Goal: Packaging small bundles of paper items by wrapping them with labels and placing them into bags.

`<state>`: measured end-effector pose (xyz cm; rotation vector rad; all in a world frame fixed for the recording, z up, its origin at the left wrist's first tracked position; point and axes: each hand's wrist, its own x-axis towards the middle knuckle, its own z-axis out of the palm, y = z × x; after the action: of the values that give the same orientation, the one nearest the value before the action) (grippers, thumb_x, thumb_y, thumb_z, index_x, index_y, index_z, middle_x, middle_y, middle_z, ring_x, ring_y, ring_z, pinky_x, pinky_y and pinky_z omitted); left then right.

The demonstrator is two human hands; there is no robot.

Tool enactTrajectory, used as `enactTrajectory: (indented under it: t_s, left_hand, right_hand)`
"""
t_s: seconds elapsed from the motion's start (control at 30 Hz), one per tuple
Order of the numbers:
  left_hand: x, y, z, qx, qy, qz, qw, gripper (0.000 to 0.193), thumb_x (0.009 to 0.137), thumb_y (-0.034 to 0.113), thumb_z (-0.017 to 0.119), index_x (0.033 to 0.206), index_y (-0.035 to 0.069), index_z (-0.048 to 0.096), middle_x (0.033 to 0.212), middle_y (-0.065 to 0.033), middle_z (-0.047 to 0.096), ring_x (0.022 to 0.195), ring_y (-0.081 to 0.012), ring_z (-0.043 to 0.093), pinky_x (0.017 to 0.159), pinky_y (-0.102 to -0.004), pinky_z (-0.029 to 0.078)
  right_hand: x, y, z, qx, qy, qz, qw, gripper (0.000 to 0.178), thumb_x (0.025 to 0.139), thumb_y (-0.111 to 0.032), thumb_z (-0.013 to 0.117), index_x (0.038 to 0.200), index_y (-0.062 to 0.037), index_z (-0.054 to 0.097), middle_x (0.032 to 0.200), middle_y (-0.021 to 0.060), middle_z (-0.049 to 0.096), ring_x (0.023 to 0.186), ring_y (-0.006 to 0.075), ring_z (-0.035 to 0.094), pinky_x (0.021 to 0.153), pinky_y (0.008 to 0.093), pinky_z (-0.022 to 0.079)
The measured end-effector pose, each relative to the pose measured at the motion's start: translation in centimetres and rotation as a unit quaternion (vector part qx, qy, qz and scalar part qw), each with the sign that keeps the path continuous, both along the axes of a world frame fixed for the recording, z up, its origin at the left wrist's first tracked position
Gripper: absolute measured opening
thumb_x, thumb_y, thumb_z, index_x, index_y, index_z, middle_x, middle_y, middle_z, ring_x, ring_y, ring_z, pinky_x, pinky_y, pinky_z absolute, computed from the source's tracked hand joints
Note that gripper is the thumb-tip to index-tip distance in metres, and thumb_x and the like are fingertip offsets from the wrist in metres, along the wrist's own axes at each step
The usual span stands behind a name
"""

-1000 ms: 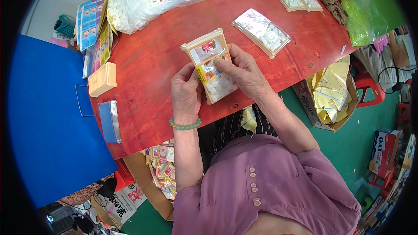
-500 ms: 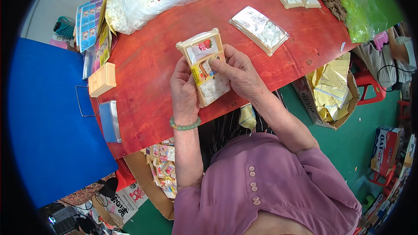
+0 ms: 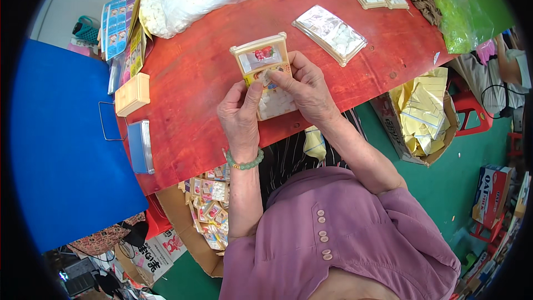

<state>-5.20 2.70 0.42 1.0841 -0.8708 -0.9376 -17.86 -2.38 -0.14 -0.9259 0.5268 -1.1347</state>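
Pack, one: held tilted over the near part of the desk, with clock directions taken from it. White pieces are seen in its lower half, a label across its middle; by judgement, its filling is done and its closing is being checked or finished.

Done, apparently: packs heaped in a carton at seven o'clock. Left, apparently: loose white pieces, bagged at eleven; tan trays, stacked at nine. A clear-topped pack is laid at two; its stage cannot be told.

Hands: both closed on the pack. By the left hand, forearm nearly upright, its left edge is gripped; by the right hand, forearm slanting from between four and five, its right edge, both thumbs in front.
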Motion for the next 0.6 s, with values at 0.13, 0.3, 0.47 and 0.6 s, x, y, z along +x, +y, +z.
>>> enactTrajectory:
  t_s: [0.13,0.3,0.47,0.6]
  left_hand:
    - [-0.2,0.3,-0.1,0.010,0.023,0.011,1.000,0.021,0.089,0.019,0.069,0.096,-0.001,0.069,0.084,0.0015,0.065,0.076,-0.0039,0.054,0.066,-0.0194,0.043]
    - [-0.1,1.3,0.1,0.025,-0.037,0.057,0.997,0.021,0.089,0.017,0.067,0.095,-0.003,0.069,0.078,0.0010,0.065,0.072,-0.0036,0.053,0.062,-0.0208,0.044]
    - [-0.9,1.8,2.5,-0.010,-0.129,0.031,0.991,0.023,0.088,0.018,0.066,0.092,-0.005,0.067,0.071,-0.0019,0.064,0.065,-0.0049,0.053,0.058,-0.0243,0.045]
    - [-0.4,3.1,1.8,-0.037,-0.016,0.012,0.999,0.016,0.085,0.012,0.070,0.089,-0.004,0.066,0.074,-0.0027,0.067,0.067,-0.0039,0.056,0.059,-0.0222,0.047]
  right_hand:
    - [0.0,0.6,-0.4,-0.009,0.021,-0.010,1.000,0.022,0.092,-0.013,0.064,0.109,-0.0032,0.053,0.100,0.0042,0.064,0.089,0.0066,0.061,0.077,0.0228,0.051]
    - [0.4,1.9,-1.0,-0.018,0.033,-0.030,0.999,0.022,0.092,-0.012,0.062,0.111,-0.0035,0.053,0.103,0.0047,0.064,0.092,0.0083,0.060,0.082,0.0248,0.050]
    - [-0.8,2.4,-0.3,-0.038,0.024,-0.041,0.998,0.029,0.094,-0.008,0.057,0.122,-0.0018,0.052,0.111,0.0072,0.063,0.100,0.0119,0.060,0.088,0.0273,0.049]
    - [-0.7,2.7,0.0,-0.036,0.001,0.033,0.999,0.032,0.094,-0.004,0.057,0.125,-0.0007,0.052,0.114,0.0091,0.063,0.103,0.0141,0.061,0.092,0.0280,0.048]
